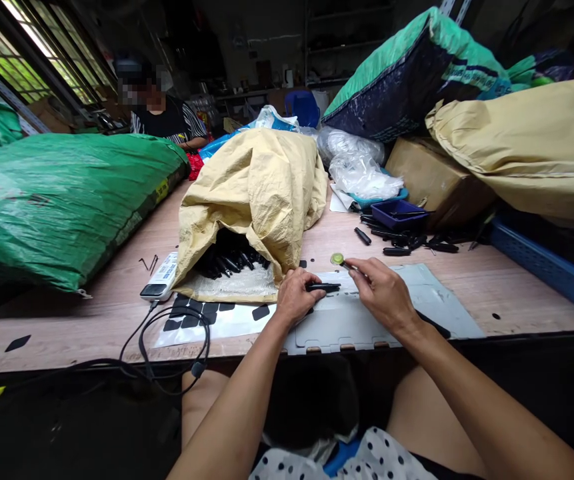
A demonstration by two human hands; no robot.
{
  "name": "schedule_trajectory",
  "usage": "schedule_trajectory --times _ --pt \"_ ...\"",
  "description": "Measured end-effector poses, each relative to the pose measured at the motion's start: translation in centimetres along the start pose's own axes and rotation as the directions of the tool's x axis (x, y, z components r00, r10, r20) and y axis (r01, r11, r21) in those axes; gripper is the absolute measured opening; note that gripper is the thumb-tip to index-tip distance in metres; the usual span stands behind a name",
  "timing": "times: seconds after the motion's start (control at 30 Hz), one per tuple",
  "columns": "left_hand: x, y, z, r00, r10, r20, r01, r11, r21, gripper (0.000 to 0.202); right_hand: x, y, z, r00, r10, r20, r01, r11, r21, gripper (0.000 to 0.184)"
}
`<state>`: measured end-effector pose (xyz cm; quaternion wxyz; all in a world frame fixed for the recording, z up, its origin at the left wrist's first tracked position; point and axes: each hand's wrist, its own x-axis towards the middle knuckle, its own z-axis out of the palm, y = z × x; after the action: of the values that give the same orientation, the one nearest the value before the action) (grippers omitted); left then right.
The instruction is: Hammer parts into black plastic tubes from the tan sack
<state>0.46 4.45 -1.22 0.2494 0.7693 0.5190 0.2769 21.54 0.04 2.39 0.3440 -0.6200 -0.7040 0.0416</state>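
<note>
My left hand [297, 293] is closed on a slim black pen-shaped piece [327, 287], whose end points right over the grey cardboard sheet [431, 293]. Between the fingers of my right hand [384, 290] is a thin dark stick [345, 264]. Its tip reaches a small round dish [337, 259] with yellow-green contents, and I cannot make out the tip's shape. Just left of my left hand, a cream sack [251, 180] lies with its mouth towards me, and many similar black pieces [231, 259] show inside.
Loose black pieces [397, 239] lie by a purple tray [399, 215] at the right. A white device [159, 280] with a black cable [174, 310] sits left of the sack. A green sack [67, 200] and a blue basket [551, 260] flank the table. Across it is another person [167, 120].
</note>
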Motion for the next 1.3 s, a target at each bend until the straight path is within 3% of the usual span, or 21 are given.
schedule_trajectory --times 0.17,0.33,0.83,0.9,1.0,1.07,1.1,1.13,1.17,1.2,1.23,1.27,1.3 --pt "-0.1 0.2 -0.2 1.0 -0.001 -0.001 0.001 1.0 -0.001 0.018 2.6 3.1 1.2 0.988 0.147 0.043 -0.137 0.974 -0.183 0.027" --pt "-0.1 0.1 -0.3 1.0 -0.001 -0.002 0.001 1.0 -0.013 0.018 2.5 5.5 3.2 0.994 0.104 0.046 -0.089 0.963 -0.254 0.027" --pt "0.0 -0.1 -0.2 1.0 0.01 -0.018 -0.011 0.999 -0.035 0.018 2.0 5.2 3.9 0.999 0.05 0.004 -0.045 0.939 -0.34 0.028" --pt "-0.1 0.3 -0.4 1.0 -0.004 -0.031 0.002 0.996 -0.092 0.017 2.0 5.2 3.9 0.998 0.056 0.015 -0.048 0.938 -0.343 0.028" --pt "-1.5 2.3 -2.0 0.998 -0.055 -0.042 0.039 0.945 -0.325 0.015 2.1 5.2 3.8 0.998 0.059 0.019 -0.049 0.937 -0.346 0.028" --pt "-3.8 4.1 -3.4 0.998 -0.032 0.046 0.051 0.865 -0.5 0.017 2.1 5.2 3.8 0.998 0.054 0.012 -0.046 0.936 -0.35 0.028" --pt "-5.3 4.8 -3.9 0.99 0.002 0.144 0.081 0.821 -0.564 0.019 2.1 5.2 3.9 0.999 0.051 0.01 -0.044 0.935 -0.352 0.028" --pt "-6.9 5.3 -4.1 0.959 0.042 0.282 0.144 0.783 -0.606 0.021 2.1 5.2 3.9 0.999 0.049 0.008 -0.043 0.934 -0.354 0.028" --pt "-8.7 5.5 -3.8 0.889 0.08 0.45 0.242 0.753 -0.612 0.025 2.1 5.2 3.9 0.999 0.047 0.007 -0.041 0.934 -0.355 0.028" --pt "-10.4 5.2 -3.1 0.785 0.103 0.611 0.353 0.735 -0.579 0.028 2.1 5.2 4.0 0.999 0.047 0.007 -0.041 0.934 -0.356 0.027" --pt "-12.1 4.5 -1.9 0.654 0.112 0.748 0.461 0.725 -0.511 0.033 2.1 5.2 4.0 0.999 0.047 0.006 -0.041 0.933 -0.357 0.026" --pt "-13.7 3.4 -0.3 0.538 0.091 0.838 0.538 0.728 -0.424 0.039 2.1 5.2 4.0 0.999 0.046 0.005 -0.042 0.932 -0.359 0.026" --pt "-15.0 2.1 1.6 0.514 -0.005 0.858 0.571 0.748 -0.337 0.04 2.1 5.2 4.0 0.999 0.046 0.003 -0.042 0.931 -0.362 0.026"
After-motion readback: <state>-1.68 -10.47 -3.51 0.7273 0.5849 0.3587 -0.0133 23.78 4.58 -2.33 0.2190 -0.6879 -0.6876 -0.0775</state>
